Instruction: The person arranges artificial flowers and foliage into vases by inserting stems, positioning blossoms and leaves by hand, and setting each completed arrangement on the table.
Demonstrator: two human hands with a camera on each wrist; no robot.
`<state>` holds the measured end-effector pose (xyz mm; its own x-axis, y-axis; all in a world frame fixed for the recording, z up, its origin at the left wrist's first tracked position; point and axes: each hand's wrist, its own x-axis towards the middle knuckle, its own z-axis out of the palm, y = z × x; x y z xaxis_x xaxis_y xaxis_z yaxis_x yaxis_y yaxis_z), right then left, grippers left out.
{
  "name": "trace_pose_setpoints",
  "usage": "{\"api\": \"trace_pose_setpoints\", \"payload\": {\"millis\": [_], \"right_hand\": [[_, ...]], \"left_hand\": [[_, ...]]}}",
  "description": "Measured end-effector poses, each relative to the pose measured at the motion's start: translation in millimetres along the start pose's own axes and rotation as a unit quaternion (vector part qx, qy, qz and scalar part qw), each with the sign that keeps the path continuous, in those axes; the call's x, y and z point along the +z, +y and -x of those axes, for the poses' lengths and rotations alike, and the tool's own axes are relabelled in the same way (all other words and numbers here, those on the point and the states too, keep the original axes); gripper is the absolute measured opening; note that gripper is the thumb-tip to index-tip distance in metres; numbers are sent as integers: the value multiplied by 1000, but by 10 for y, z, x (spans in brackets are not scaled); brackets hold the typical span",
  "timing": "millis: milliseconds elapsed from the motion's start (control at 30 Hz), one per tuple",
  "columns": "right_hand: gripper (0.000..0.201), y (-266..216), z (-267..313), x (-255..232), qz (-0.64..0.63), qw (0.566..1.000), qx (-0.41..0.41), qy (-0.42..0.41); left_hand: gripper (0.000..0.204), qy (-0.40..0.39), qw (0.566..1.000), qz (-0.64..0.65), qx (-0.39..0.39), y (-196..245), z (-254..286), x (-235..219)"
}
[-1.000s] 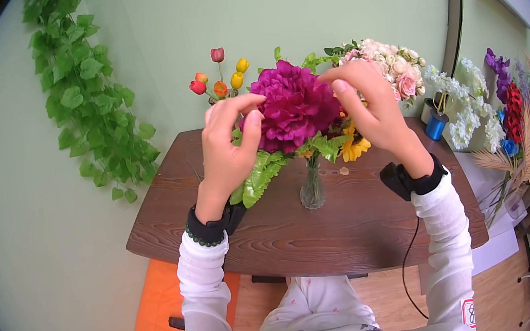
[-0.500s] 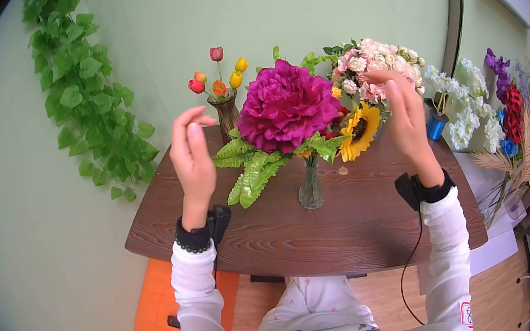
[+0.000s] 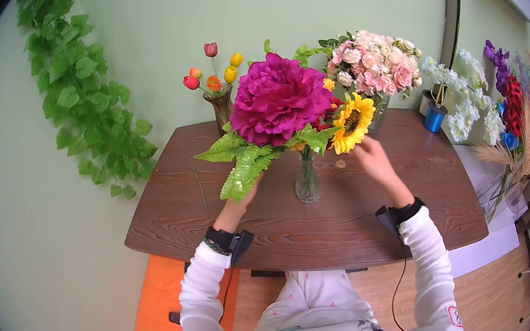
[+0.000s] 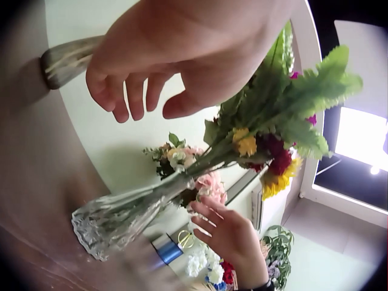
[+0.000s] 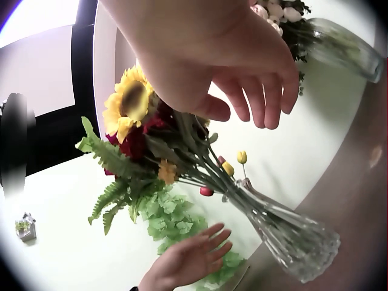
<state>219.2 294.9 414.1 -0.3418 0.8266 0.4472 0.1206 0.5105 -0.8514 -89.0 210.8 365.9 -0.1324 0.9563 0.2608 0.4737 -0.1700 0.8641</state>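
Note:
A glass vase [image 3: 307, 183] stands on the dark wooden table [image 3: 348, 238]. Its bouquet has a big magenta peony [image 3: 280, 100], a yellow sunflower [image 3: 353, 122] and green leaves [image 3: 246, 174]; dark red blooms [image 5: 136, 140] show between them. My left hand [image 3: 242, 207] is left of the vase, partly hidden under the leaves. To the right, below the sunflower, is my right hand [image 3: 379, 167]. In the wrist views the left hand [image 4: 182, 54] and right hand [image 5: 236, 66] have loosely bent fingers, nothing in them, and are apart from the vase.
Behind the bouquet stand a brown vase of tulips [image 3: 222, 107] and a vase of pink and white roses [image 3: 375, 64]. At the right are a blue ribbon spool [image 3: 435, 117] and more artificial flowers [image 3: 515, 106]. A thin green stem [image 3: 199, 184] lies on the table's left side.
Both hands have moved apart from beside the peony, then down to either side of the vase below the blooms. The sunflower, earlier partly covered by the right hand, now shows fully.

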Motion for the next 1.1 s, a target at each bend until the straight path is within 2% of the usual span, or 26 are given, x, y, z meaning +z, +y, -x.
{"api": "trace_pose_setpoints", "payload": {"millis": [67,133,200,233,267,333,400,467,567,633,667,733,767,833,867,900,933,1100], "right_hand": [[22,95,-15,171,12,999,13,-41],[25,-31,5,330,-11,998,20,-56],[28,-99,8,453,-34,996,27,-72],[28,-107,3,501,-37,994,29,-96],[29,-97,3,530,-41,991,31,-121],[29,99,-28,617,-38,993,13,-108],[29,164,-37,660,27,995,2,-98],[28,164,-39,685,-7,996,4,-86],[28,90,-44,703,-51,996,10,-75],[28,67,-44,708,-62,995,14,-74],[29,64,-43,713,-75,995,-1,-67],[30,79,-45,718,-87,994,-16,-60],[29,107,-52,723,-73,996,-4,-60],[28,142,-61,740,-59,997,7,-59],[28,160,-63,759,-60,996,-43,-42],[28,163,-61,771,-60,993,-93,-26],[28,165,-62,775,-61,993,-93,-26],[31,154,-59,769,51,984,-167,-22]], "left_hand": [[51,-17,999,42,1,193,-28,183],[53,-33,996,83,3,349,-59,385],[56,-7,992,119,50,432,-91,543],[50,28,990,132,47,440,-104,622],[50,28,990,131,47,453,-122,655],[52,2,993,101,59,475,-161,693],[50,15,992,104,75,488,-183,748],[49,29,990,108,90,491,-198,774],[45,48,992,95,70,701,-159,729],[38,60,997,-52,3,986,-71,649],[38,59,997,-52,2,927,-95,673],[34,95,989,36,108,748,-174,736],[34,95,989,36,108,683,-197,749],[34,89,996,-17,17,657,-205,743],[34,88,996,-16,17,644,-202,754],[32,104,991,33,82,674,-180,757],[30,119,979,83,146,690,-169,756],[29,125,972,104,168,548,-213,779]]}}
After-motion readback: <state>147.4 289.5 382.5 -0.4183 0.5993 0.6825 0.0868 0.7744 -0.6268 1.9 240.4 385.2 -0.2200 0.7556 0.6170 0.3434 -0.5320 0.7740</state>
